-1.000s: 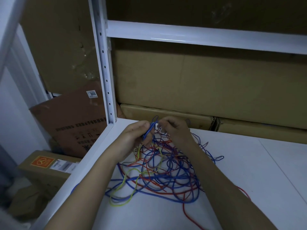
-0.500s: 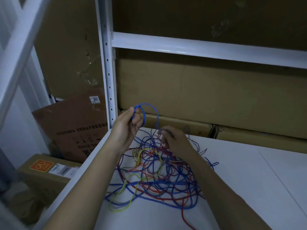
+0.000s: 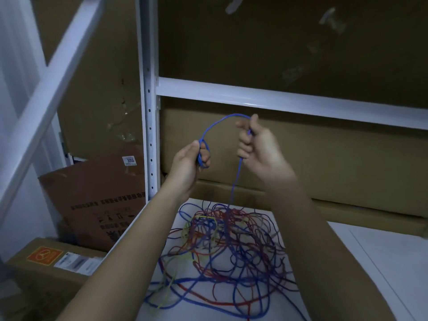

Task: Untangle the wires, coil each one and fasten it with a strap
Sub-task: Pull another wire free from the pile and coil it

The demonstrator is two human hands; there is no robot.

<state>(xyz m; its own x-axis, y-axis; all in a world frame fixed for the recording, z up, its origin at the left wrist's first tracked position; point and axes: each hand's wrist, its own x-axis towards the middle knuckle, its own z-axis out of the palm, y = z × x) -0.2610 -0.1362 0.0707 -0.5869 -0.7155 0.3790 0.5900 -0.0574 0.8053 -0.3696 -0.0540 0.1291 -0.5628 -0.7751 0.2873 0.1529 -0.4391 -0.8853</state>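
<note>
A small white sticker (image 3: 129, 160) on the leaning brown cardboard box (image 3: 97, 200) carried the number 3055; the dark print lower on this box was too blurred to read. Below it, another carton (image 3: 46, 274) had an orange label (image 3: 44, 256) with a round mark and a white label (image 3: 77, 262) beside it, both unreadable.

Both hands were raised above the white shelf (image 3: 382, 262), in front of the white rack post (image 3: 149, 112). The left hand (image 3: 190, 161) had its fingers curled around a small loop of the blue wire (image 3: 217, 123). The right hand (image 3: 257, 144), a little higher, pinched the same wire, with the fingers bent. The wire made an arch between the two hands, then hung down from the right hand into the tangle of wires (image 3: 222, 251). This blue, red and yellow tangle lay on the shelf between the forearms.
</note>
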